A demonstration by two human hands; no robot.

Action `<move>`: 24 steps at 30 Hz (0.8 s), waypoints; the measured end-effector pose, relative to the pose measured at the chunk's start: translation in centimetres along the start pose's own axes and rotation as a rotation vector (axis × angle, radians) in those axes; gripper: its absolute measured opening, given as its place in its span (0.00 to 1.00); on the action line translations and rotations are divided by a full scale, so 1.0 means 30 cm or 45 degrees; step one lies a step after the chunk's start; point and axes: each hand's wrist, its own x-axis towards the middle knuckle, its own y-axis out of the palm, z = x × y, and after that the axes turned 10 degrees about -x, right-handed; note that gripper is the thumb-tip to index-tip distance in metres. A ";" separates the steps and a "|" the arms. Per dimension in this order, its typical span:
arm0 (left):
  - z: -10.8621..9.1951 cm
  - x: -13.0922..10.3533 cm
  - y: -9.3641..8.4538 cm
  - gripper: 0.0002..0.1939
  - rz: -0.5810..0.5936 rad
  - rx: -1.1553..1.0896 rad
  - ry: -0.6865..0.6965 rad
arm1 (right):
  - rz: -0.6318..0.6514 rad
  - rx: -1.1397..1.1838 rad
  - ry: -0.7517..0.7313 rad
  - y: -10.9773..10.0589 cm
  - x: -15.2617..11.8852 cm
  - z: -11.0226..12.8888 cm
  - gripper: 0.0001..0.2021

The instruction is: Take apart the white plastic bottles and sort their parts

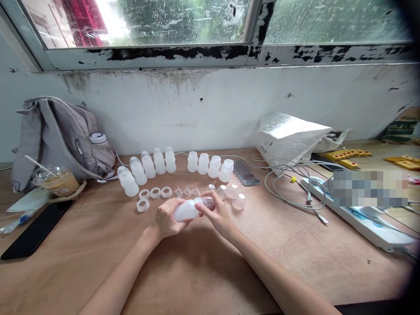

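My left hand (169, 217) is wrapped around the body of a frosted white baby bottle (186, 211), which lies tilted on its side above the table. The fingers of my right hand (215, 212) close on a clear cap (206, 201) at the bottle's top end. Just beyond my hands lie several white collar rings (155, 192), three clear teats (187, 191) and several clear caps (238, 202). Capped bottles (148, 165) stand in a curved row at the back left. To their right are several open-topped bottles (215, 166).
On the left are a grey backpack (59, 135), an iced drink cup (59, 180) and a black phone (36, 232). Cables (278, 192), a power strip (364, 223) and a white bag (288, 140) occupy the right. A wall with a window backs the table.
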 end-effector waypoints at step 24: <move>0.020 -0.005 0.004 0.20 -0.024 0.495 0.231 | -0.092 0.263 0.319 -0.040 0.045 -0.028 0.17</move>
